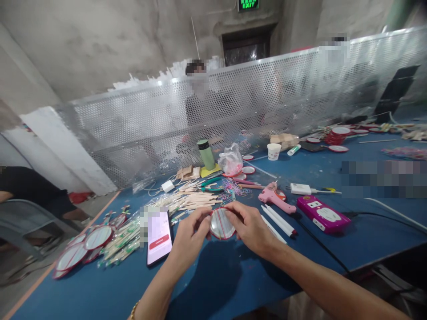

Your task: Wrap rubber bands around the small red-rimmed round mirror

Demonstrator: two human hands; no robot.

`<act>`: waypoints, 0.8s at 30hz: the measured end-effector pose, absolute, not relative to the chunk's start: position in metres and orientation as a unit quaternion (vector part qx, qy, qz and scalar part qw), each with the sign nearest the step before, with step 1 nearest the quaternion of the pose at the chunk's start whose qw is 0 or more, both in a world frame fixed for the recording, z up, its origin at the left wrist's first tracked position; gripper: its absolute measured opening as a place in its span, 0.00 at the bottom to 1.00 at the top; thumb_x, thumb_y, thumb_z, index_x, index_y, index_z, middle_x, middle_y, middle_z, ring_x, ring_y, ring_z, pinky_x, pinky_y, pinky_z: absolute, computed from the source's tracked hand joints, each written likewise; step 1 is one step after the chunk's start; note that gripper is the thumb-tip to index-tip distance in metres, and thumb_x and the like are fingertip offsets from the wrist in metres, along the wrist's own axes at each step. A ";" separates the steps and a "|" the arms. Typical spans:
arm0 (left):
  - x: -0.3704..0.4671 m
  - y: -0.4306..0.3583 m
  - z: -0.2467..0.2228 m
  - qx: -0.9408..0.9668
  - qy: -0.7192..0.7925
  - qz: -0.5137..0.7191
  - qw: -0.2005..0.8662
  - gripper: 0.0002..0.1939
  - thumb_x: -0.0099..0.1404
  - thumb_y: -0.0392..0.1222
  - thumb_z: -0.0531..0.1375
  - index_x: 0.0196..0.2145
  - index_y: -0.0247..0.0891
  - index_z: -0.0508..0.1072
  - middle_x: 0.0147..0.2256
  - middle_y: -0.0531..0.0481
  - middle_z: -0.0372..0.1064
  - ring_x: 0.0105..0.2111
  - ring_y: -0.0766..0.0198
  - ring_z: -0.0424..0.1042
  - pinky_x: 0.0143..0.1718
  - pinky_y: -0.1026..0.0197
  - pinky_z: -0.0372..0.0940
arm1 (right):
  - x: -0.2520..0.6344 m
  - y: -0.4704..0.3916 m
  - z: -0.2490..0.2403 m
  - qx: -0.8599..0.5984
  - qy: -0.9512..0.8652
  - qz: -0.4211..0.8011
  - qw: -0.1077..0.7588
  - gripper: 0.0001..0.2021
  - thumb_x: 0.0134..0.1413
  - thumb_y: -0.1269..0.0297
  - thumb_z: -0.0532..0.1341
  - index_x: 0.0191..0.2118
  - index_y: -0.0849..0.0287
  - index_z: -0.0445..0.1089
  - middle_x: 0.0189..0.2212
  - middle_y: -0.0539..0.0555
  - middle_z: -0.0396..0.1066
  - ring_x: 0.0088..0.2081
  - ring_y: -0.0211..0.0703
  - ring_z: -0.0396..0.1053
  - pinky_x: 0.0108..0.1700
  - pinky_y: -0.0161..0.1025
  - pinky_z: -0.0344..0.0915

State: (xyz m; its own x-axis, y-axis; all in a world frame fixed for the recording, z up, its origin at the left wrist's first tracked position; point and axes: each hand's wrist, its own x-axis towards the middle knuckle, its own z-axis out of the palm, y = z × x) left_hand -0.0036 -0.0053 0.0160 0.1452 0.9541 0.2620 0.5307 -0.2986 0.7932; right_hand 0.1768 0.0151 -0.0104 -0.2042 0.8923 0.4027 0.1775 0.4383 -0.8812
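Observation:
A small round disc (222,225) with a pale, shiny face, a red rim and thin lines across it is held up over the blue table. My left hand (192,227) pinches its left edge between thumb and fingers. On the opposite edge, my right hand (249,226) grips it with the thumb on the face. The fingertips behind the disc are hidden. Just left of my left hand lies a lit phone (159,235). White marker pens (278,220) and a pink glue gun (275,199) lie beyond my right hand.
Similar red-rimmed discs (98,238) are piled at the left edge beside wrapped sticks (123,242). Wooden sticks (196,200), a green bottle (206,155), a paper cup (274,151) and a purple box (322,215) with a cable stand farther back. A perforated metal screen (150,124) closes off the table.

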 end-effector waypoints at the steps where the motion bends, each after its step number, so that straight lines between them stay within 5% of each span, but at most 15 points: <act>1: -0.003 -0.005 0.016 0.701 0.530 0.381 0.287 0.16 0.67 0.48 0.52 0.40 0.37 0.75 0.24 0.52 0.71 0.23 0.61 0.72 0.27 0.60 0.66 | 0.176 0.015 -0.011 -0.387 -0.695 0.343 0.500 0.12 0.64 0.57 0.56 0.36 0.55 0.74 0.22 0.50 0.69 0.23 0.40 0.66 0.28 0.36 0.60; 13: -0.003 -0.005 0.010 0.705 0.571 0.331 0.259 0.15 0.63 0.52 0.51 0.26 0.41 0.65 0.15 0.56 0.63 0.16 0.63 0.66 0.22 0.62 0.57 | 0.176 0.019 -0.021 -0.378 -0.757 0.121 0.520 0.07 0.63 0.65 0.56 0.40 0.59 0.71 0.36 0.56 0.74 0.34 0.42 0.70 0.38 0.37 0.63; 24: 0.004 -0.005 -0.004 0.747 0.564 0.308 0.168 0.11 0.62 0.45 0.48 0.24 0.43 0.57 0.17 0.57 0.58 0.18 0.65 0.62 0.24 0.63 0.50 | 0.171 0.018 -0.031 -0.426 -0.768 0.053 0.475 0.06 0.59 0.68 0.61 0.29 0.58 0.69 0.26 0.50 0.72 0.28 0.39 0.69 0.32 0.35 0.57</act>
State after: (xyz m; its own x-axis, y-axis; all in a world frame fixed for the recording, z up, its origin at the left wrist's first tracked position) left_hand 0.0043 -0.0049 -0.0039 0.1733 0.9467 0.2714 0.7403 -0.3070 0.5981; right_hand 0.1710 0.0183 -0.0312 -0.1855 0.7052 0.6844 0.6040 0.6312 -0.4866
